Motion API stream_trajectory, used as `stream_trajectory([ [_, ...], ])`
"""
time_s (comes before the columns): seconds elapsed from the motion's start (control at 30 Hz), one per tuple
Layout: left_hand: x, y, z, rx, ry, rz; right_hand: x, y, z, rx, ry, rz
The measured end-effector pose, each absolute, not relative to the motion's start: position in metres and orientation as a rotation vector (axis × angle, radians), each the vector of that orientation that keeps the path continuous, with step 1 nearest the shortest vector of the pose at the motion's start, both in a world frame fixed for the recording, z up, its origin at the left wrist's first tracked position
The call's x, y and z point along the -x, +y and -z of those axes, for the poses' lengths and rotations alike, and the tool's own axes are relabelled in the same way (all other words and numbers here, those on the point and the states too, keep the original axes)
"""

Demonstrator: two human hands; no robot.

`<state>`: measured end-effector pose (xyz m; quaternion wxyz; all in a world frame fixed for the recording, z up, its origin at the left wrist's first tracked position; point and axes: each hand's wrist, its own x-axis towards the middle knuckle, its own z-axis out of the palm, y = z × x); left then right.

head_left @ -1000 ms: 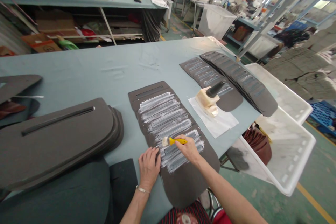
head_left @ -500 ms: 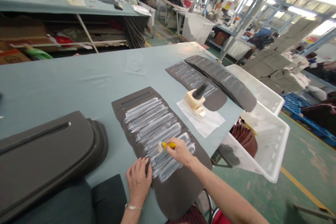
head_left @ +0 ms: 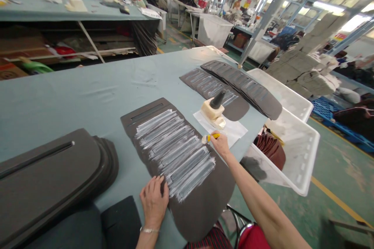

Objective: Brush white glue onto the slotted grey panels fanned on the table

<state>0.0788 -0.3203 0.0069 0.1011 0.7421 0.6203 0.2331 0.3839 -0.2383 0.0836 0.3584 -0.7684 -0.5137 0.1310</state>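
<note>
Head view: the glue-streaked dark panel (head_left: 178,163) is laid lengthwise on the table (head_left: 96,113), rounded end toward the wearer; the yellow brush (head_left: 210,137) is gripped by the right fingers (head_left: 215,140), the left fingers (head_left: 157,183) are spread slightly at its edge, and brown pieces (head_left: 270,149) are held in the white bin (head_left: 298,151).

Central dark panels (head_left: 201,202): matt, smooth at near end, streaked with wet-looking white coating. Left panel stack (head_left: 49,179): matt, dark. Table covering (head_left: 87,105): smooth, slightly wrinkled, soft sheen. Sheet under bottle (head_left: 238,130): white, paper-like. Right bins (head_left: 304,155): translucent whitish plastic. Far post (head_left: 263,19): painted metal.
</note>
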Motion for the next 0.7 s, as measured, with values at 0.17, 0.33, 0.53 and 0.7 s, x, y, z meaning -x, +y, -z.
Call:
stream_trajectory([
  [0.17,-0.076,-0.318,-0.006,-2.066,1.796,-0.712,-0.393,-0.245,-0.087,1.946,-1.379,-0.381],
  [0.33,-0.065,-0.328,-0.016,-1.812,1.785,-0.880,-0.368,-0.271,-0.101,1.881,-1.375,-0.383],
  [0.53,-0.071,-0.375,-0.021,-2.203,1.541,-0.617,-0.273,-0.332,-0.104,1.503,-1.759,-0.883],
  [0.7,-0.073,-0.390,-0.008,-2.328,1.542,-0.568,-0.300,-0.334,-0.088,1.547,-1.730,-0.917],
])
